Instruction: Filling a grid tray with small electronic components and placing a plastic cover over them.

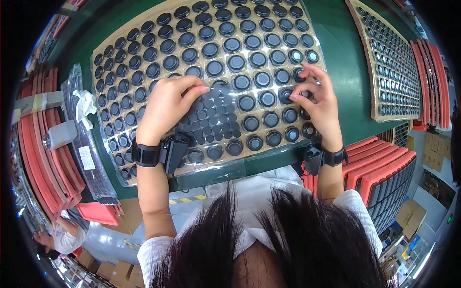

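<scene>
The left hand [168,103] pinches thumb to finger at the upper edge of a clear sheet of dark discs [211,115], apparently to steady it. The right hand [319,98] curls narrowly over the round black parts [247,103] (whether it grips anything, I cannot tell). The sheet lies across the tan tray [259,111], presumably for easy reach. Beneath is a green table [343,62]; beyond, red stacks [48,129] and a co-worker [69,237].

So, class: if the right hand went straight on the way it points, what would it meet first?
The right hand would probably meet the black round part beside its thumb tip; depth is unclear.
</scene>
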A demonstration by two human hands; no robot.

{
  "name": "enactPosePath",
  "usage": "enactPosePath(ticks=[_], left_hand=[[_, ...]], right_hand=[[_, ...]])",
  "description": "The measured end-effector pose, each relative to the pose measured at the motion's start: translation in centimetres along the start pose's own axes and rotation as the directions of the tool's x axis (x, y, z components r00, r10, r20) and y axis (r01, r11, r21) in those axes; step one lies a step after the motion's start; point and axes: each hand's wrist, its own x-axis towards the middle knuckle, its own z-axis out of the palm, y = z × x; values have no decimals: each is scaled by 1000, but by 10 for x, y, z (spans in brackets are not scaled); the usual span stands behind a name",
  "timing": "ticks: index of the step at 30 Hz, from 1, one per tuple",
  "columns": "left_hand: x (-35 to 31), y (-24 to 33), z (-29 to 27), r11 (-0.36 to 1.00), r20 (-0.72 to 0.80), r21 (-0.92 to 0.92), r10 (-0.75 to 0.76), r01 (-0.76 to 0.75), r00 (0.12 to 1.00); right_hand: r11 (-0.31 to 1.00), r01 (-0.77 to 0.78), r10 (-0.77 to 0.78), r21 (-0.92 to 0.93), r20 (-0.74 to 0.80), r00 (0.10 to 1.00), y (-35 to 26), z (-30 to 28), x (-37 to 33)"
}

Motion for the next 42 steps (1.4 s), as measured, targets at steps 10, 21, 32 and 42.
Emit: enactPosePath(ticks=[10, 21, 32, 42], left_hand=[[1, 0, -1, 1000, 6, -11, -18, 18, 1000], [-1, 0, 0, 1000, -1, -26, -9, 9, 1000], [0, -4, 3, 997, -19, -78, -7, 6, 1000], [-1, -4, 5, 997, -33, -71, 8, -10, 999]], right_hand=[[912, 114, -106, -393, 42, 993, 3, 0, -1], [996, -6, 24, 92, -193, 981, -5, -4, -35], [992, -96, 90, -77, -83, 993, -8, -1, -78], [977, -21, 6, -212, -71, 997, -4, 4, -78]])
